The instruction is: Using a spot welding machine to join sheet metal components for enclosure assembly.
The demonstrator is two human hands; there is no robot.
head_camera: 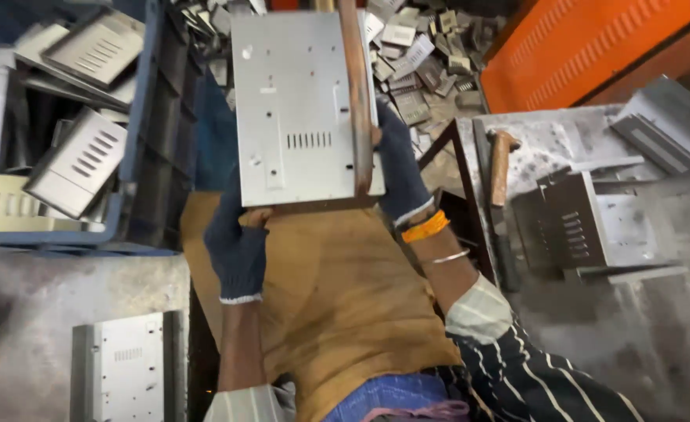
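Note:
I hold a flat grey sheet-metal panel [298, 109] with a row of vent slots and small holes, raised in front of me over a brown cloth-covered surface [337, 289]. My left hand [237, 242], in a dark blue glove, grips the panel's lower left corner. My right hand [399, 168], also gloved, holds its right edge, where a rusty folded flange [356, 94] runs down the panel. An orange band and a metal bangle sit on my right wrist.
A blue crate [138, 133] on the left holds several slotted metal covers. Small metal parts lie heaped [431, 62] behind the panel. A wooden-handled hammer [501, 168] and bent covers [595, 223] rest on the grey bench at right. Another panel [130, 367] lies at lower left; an orange machine body [587, 43] stands at upper right.

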